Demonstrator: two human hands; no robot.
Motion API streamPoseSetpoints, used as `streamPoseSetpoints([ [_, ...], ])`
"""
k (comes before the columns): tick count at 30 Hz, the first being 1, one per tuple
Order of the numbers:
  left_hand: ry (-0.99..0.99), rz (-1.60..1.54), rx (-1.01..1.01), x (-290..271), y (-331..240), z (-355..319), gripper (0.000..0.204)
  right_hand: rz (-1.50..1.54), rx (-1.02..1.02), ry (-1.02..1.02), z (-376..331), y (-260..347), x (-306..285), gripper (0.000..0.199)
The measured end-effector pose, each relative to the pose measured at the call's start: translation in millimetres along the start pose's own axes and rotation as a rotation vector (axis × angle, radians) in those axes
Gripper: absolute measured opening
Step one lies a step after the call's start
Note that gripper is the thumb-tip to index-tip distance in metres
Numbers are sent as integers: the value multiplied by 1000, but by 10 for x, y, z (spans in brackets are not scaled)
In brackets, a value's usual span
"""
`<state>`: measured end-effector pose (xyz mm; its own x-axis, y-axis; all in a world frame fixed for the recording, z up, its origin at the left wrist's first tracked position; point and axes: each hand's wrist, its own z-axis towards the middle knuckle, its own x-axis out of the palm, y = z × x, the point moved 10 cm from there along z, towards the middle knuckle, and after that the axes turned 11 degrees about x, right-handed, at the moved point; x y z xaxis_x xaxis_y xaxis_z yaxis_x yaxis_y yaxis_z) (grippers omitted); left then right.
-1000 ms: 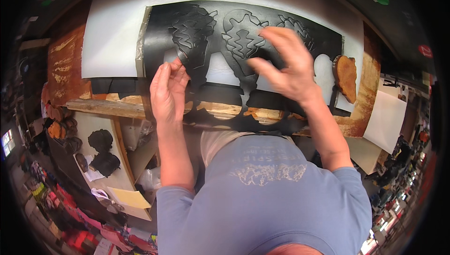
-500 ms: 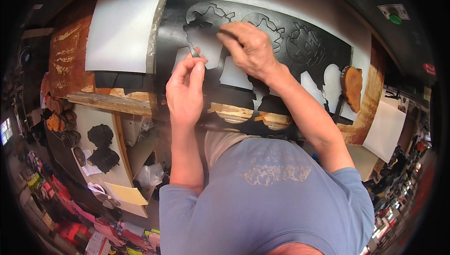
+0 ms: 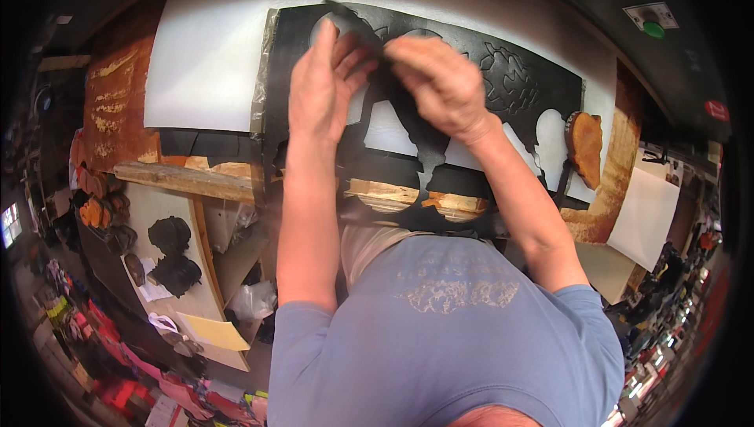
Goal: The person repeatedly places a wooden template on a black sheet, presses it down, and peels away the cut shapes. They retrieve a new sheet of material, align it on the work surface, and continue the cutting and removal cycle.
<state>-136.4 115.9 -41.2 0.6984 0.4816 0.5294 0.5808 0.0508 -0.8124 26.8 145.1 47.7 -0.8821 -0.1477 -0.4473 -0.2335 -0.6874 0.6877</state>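
Note:
A black sheet (image 3: 463,42), perhaps leather or rubber, lies on the bench with jagged and rounded outlines cut into it and several openings along its near side. Between my hands is a blurred black cut piece (image 3: 351,27), raised at the sheet's far left part. My left hand (image 3: 318,93) is beside it, fingers stretched and apart, the tips near its edge. My right hand (image 3: 448,85) has its fingers bent together at the piece's right side and seems to grip it; the fingertips are partly blurred.
A brown wooden-looking block (image 3: 585,148) sits at the sheet's right end. White board (image 3: 200,66) spreads to the left and behind. A wooden rail (image 3: 184,180) runs along the near edge. On a lower left shelf are black stacked pieces (image 3: 171,250) and yellow paper (image 3: 216,331).
My left hand has moved forward and its fingers have spread from a pinch. My right hand has shifted slightly right. The dark piece has moved toward the sheet's far edge.

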Motion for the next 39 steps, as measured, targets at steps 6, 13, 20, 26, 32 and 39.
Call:
streamPoseSetpoints([
  [6, 55, 236, -43, -122, -4, 361, 23, 59, -24, 316, -177, 71, 323, 48],
  [13, 255, -135, -6, -82, 17, 187, 28, 211, 299, 153, -177, -369, 144, 22],
  [20, 13, -213, 27, -432, -137, 95, 34, 273, 485, 123, -204, -580, 135, 23],
  [26, 22, 20, -99, -292, -8, 133, 42, 313, 613, 38, -227, -653, 142, 22],
  [32, 128, 258, -198, -220, 55, 314, 32, -39, 337, 52, -39, -455, 279, 31],
  [39, 158, 149, -157, -180, -32, 326, 37, -192, 283, 87, 87, -491, 428, 21],
])
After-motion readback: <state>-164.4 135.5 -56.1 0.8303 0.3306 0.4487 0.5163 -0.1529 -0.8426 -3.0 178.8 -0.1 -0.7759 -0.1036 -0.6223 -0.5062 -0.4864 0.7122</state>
